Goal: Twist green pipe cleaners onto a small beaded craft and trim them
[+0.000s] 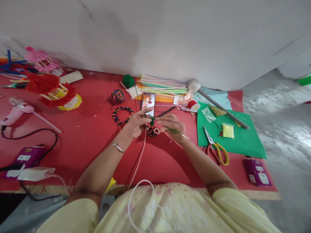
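Observation:
My left hand (137, 124) pinches a small piece of green yarn work (152, 121) between thumb and fingers. From it a green strand runs up toward a green yarn ball (128, 81). A thin crochet hook (181, 133) is held in my right hand (173, 125), one end at the green yarn and the other sticking out to the lower right. Just beyond my hands lies a phone (148, 103) with its screen lit. Below my fingers sit a dark multicoloured yarn piece (152, 131) and a ring of pearly beads (156, 130), partly covered.
On the red table (92, 155) lie a braided yarn ring (116, 116), a multicoloured yarn ball (117, 96) and pipe cleaners (162, 84). Scissors (216, 147) rest on green sheet (243, 136). A glue gun (17, 111) and red craft model (51, 89) stand left.

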Demonstrator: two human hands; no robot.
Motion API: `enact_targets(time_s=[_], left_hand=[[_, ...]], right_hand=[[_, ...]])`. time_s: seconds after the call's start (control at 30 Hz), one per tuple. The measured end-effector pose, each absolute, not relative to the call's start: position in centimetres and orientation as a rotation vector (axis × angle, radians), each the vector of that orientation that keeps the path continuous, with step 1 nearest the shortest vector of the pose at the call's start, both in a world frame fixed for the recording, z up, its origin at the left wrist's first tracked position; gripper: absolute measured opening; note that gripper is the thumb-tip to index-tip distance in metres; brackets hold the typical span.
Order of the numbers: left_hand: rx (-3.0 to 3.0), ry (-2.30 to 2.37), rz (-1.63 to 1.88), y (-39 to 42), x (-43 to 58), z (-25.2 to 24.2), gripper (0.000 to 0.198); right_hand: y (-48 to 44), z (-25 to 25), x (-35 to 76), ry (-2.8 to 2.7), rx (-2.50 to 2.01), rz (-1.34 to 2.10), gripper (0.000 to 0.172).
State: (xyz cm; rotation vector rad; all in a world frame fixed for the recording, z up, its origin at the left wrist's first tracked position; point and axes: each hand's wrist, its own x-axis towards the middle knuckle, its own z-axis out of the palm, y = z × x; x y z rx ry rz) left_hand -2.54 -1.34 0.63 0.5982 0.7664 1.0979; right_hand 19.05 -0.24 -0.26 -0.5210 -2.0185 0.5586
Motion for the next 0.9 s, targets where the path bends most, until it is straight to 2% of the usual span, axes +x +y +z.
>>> enact_targets(time_s=[0.47,0.9], left_hand=[[0.788,0.829,1.063,-1.4,-2.7,0.7,0.064],[0.830,0.882,1.061,-1.4,-2.6,0.6,0.064]], right_hand=[[-0.1,1.4,20.9,-2.226,-0.445,0.569,0.041],[0.1,0.9,21.0,-2.177,-0.418,0.637,0.036]])
